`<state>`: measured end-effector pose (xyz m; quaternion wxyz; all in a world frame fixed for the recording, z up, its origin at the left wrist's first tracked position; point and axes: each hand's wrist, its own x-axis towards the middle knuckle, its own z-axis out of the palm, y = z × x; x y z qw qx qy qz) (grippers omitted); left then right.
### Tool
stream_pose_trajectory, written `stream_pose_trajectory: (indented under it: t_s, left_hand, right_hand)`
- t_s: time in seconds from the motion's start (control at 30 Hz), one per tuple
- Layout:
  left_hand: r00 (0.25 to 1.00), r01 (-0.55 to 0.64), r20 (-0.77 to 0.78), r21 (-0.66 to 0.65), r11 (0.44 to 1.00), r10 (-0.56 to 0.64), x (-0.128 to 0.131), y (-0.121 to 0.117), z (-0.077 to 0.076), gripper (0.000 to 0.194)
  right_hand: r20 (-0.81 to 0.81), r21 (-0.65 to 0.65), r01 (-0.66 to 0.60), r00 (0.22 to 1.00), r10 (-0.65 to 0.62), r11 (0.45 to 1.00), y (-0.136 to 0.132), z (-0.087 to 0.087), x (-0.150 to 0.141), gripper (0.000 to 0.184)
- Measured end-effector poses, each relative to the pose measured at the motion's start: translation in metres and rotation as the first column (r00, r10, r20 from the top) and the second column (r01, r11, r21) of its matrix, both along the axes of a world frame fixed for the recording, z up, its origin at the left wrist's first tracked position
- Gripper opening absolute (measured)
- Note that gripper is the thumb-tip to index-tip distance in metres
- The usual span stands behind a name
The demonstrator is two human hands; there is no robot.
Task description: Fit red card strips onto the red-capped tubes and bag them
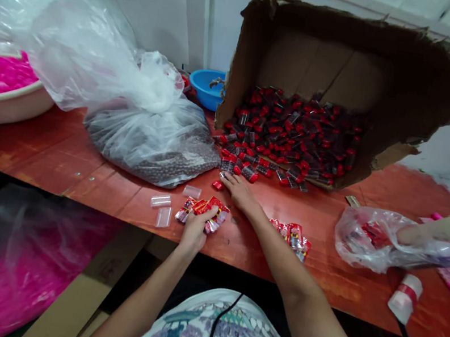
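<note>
Closest to the body, the left hand [196, 230] is clamping a fanned bunch of red printed packets [219, 213], its thumb pressing over the top while the packets are sticking out on both sides of the grip; they are overlapping too much for a sure count. To the left of that bunch, three clear plastic sleeves [164, 217] are lying on the red table [246, 247], two near its edge and one just behind. On the other side, beyond the right forearm, a second group of packets [294, 236] is lying spread and overlapping, at least three of them showing. A little farther off, the right hand [242, 195] is reaching forward, palm down, with its fingers stretching toward the heap; whether they are pinching anything, one cannot tell. One loose red-capped piece [217, 184] is lying just beside its fingertips, on the left. Behind, one clear bag of dark beads [155, 145] is slumping at the left, and red-capped tubes [250, 173], too many to count, are spilling from one torn cardboard box [406, 89] that is opening toward the person. Farther back, one blue basin [207, 93] is standing beside the box.
</note>
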<state>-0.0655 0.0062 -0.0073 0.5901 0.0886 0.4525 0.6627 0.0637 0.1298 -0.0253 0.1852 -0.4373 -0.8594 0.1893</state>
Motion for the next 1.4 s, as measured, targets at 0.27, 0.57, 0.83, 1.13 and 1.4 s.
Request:
stream_pose_trajectory:
  t_s: [0.27, 0.57, 0.83, 1.13, 1.4]
  left_hand:
    - [0.988, 0.068, 0.143, -0.066, 0.996, -0.058, 0.006, -0.003, 0.008, 0.025]
    - [0.985, 0.086, 0.157, -0.092, 0.992, -0.071, 0.036, -0.001, 0.002, 0.015]
    - [0.986, 0.139, 0.107, -0.068, 0.988, -0.131, 0.063, -0.007, 0.006, 0.018]
    - [0.981, 0.194, -0.008, 0.016, 0.981, -0.194, 0.072, -0.015, 0.010, 0.026]
    - [0.901, 0.412, -0.168, 0.047, 0.910, -0.399, 0.073, -0.021, 0.015, 0.038]
  right_hand:
    - [0.186, 0.128, -0.050, 0.982, 0.026, 0.991, -0.056, 0.007, 0.039, 0.033]
    - [-0.279, -0.065, 0.257, 0.923, -0.265, 0.964, -0.156, 0.018, 0.065, 0.029]
    - [-0.563, -0.335, 0.320, 0.686, -0.461, 0.886, -0.181, 0.027, 0.061, 0.031]
    - [-0.641, -0.628, 0.090, 0.503, -0.580, 0.773, -0.181, 0.014, 0.072, 0.034]
    - [-0.691, -0.552, 0.261, 0.388, -0.610, 0.792, -0.185, 0.010, 0.072, 0.031]
